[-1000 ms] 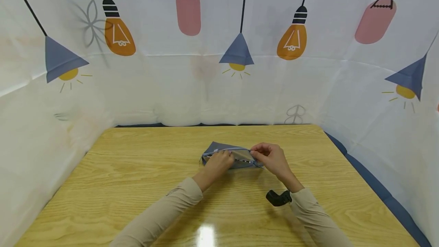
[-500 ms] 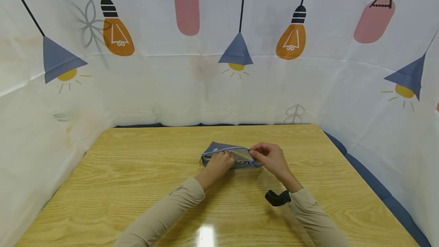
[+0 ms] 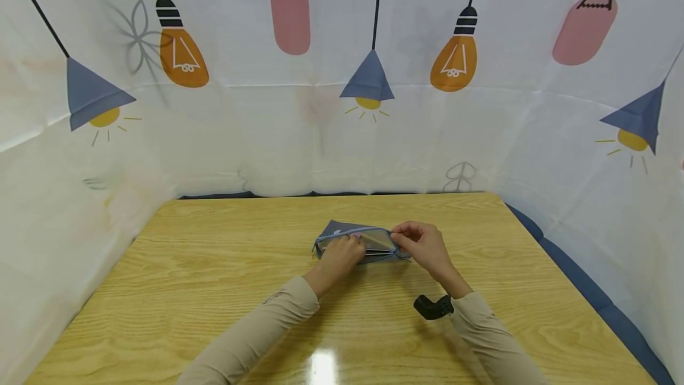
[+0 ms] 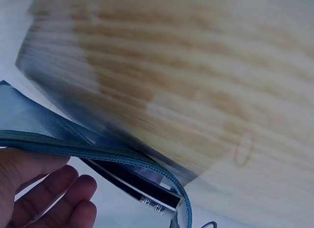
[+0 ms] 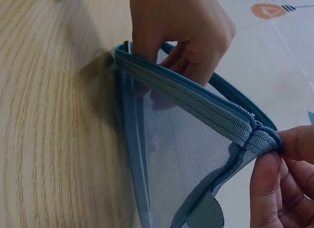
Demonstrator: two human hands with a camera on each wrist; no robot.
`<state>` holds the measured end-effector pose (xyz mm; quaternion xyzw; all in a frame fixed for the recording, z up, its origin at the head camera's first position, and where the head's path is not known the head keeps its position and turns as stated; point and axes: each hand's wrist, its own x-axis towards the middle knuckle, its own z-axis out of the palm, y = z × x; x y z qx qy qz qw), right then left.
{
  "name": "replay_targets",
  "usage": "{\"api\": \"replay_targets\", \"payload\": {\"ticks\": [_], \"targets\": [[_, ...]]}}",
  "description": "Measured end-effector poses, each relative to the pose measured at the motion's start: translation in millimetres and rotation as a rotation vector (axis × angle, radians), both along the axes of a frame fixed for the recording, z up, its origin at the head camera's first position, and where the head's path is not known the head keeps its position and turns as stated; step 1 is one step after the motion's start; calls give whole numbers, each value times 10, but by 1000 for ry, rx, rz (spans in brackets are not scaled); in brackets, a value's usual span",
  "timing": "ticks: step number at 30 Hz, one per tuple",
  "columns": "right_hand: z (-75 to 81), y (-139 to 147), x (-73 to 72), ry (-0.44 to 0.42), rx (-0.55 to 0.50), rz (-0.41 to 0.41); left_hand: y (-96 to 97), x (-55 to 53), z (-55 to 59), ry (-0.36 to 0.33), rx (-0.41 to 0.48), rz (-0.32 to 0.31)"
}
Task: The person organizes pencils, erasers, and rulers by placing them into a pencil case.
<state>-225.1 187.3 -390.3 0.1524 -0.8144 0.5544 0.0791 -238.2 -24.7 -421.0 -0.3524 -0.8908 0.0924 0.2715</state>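
A: Left hand (image 3: 342, 254) curled over pouch (image 3: 369, 241) near its left end, fingers hooked at the zipper edge, grip clamped on pouch. Forearm angled up from lower left, beige sleeve (image 3: 251, 337).

B: Right hand (image 3: 422, 245) pinching the pouch's right end, thumb and fingers together on the zipper end. Close-up in right wrist view: fingers (image 5: 274, 188) clamped on the corner of the pouch (image 5: 191, 154), mesh side stretched taut.

A: Pouch location: mid bench (image 3: 187, 278), slightly toward the far edge, held between both hands, mouth partly apart.

B: Edges: far bench edge close behind pouch, white backdrop (image 3: 320, 135) with lamp prints right past it. Plenty of bare wood left, right and near side. Blue strip (image 3: 588, 296) along the right bench edge.

A: Black wrist mount (image 3: 433, 308) under the right forearm, just above the bench.

B: Hard to make out: left wrist view blurred, only the zipper edge (image 4: 98, 152), some dark flat contents (image 4: 137, 188) inside and fingertips (image 4: 54, 203) legible. Contents not identifiable. Zipper pull hidden under right fingers. Pouch's near side covered by both hands in head view.
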Motion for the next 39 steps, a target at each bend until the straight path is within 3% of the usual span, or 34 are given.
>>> {"api": "replay_targets", "payload": {"ticks": [15,25,30,36,39], "targets": [[-22,7,-25,-7,-10,7,21,-15,-17,-36,-2,15],[-45,22,-46,17,16,37,78,11,-39,-89,-91,80],[-46,20,-48,8,10,44,89,-5,-52,-43,-101,85],[-30,19,-37,-14,2,50,96,-57,-58,80,-98,54],[-31,25,-35,-14,0,64,105,-81,-51,91,-102,46]]}}
